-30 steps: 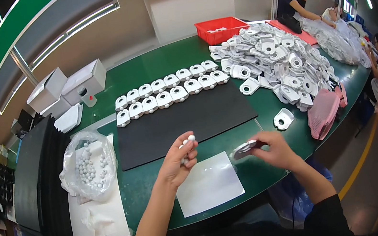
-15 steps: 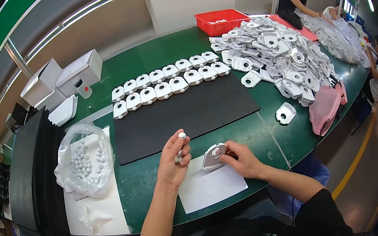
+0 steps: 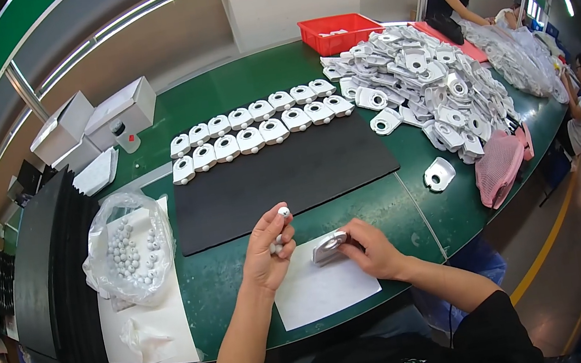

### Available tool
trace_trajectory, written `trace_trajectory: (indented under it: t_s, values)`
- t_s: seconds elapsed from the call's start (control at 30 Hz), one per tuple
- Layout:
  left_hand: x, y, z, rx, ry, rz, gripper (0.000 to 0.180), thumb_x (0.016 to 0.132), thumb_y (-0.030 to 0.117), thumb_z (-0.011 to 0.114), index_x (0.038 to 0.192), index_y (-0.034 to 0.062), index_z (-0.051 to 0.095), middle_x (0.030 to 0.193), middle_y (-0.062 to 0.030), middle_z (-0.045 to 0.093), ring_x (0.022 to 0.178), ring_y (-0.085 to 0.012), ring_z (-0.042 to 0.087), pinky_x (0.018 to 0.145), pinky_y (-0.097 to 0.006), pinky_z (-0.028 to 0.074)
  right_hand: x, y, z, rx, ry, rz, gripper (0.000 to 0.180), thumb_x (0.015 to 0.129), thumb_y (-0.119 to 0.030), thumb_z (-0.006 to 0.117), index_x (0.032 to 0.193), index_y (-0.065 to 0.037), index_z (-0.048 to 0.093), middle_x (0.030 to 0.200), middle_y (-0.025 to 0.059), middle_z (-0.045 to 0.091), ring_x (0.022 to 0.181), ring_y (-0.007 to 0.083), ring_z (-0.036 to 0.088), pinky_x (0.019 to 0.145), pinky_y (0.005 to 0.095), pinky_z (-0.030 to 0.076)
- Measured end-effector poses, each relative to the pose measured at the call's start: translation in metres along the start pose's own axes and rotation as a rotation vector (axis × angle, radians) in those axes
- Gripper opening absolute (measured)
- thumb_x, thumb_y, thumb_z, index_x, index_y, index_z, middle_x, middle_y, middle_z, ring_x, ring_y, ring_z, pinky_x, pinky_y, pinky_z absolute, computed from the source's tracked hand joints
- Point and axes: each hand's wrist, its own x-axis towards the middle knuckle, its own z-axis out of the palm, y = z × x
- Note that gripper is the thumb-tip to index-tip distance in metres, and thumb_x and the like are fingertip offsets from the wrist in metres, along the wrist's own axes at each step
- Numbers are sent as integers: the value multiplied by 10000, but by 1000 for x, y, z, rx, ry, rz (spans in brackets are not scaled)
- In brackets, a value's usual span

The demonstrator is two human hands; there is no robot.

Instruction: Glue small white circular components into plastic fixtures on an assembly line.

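My left hand is closed, pinching a small white ball between thumb and fingertips, with more of these balls tucked in the curled fingers. My right hand grips a white plastic housing by its right edge. The housing has a round opening at one end and is tilted just above or against a white paper sheet; I cannot tell whether it touches. Two rows of similar housings stand along the far side of a black foam mat, small balls showing at their near edges.
A clear plastic bag of white balls lies left, beside stacked black mats. At the right are a large heap of housings, a single housing and a pink mesh bag. A red bin stands behind; two people work farther right.
The housing in my right hand has tipped over to a flatter angle, its top edge lower. My left hand has barely shifted and still holds the balls.
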Motion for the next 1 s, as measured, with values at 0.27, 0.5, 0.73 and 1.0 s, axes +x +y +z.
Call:
trace_trajectory:
  t_s: [0.27,0.5,0.73,1.0]
  values:
    - [-2,-2,6,40,-26,-25,256,828,73,571,1082,44,558,955,-61,564,623,-59,410,422,-155,294,-2,1,3,-40,-49,-93,181,755,39,564,916,-34,530,879,71,538,770,189,522,680,292,419]
    - [-8,-9,16,363,-6,-12,173,782,72,642,946,53,588,727,24,528,514,-22,356,433,-162,258,6,17,-4,1156,81,270,124,915,-85,442,1031,-94,483,1028,61,540,1008,171,518,903,329,416]
    - [-11,-17,22,639,23,-21,183,714,73,714,868,74,616,716,41,542,575,-14,439,457,-157,284,5,15,-8,1301,57,332,119,914,-85,441,1023,-104,484,1055,53,534,1020,172,517,915,322,415]
    - [-8,-19,21,681,-11,-31,189,693,65,730,845,68,620,720,28,562,587,-20,460,473,-155,313,5,17,-7,1245,20,269,104,917,-93,436,1012,-100,480,1035,60,535,1019,172,517,916,326,417]
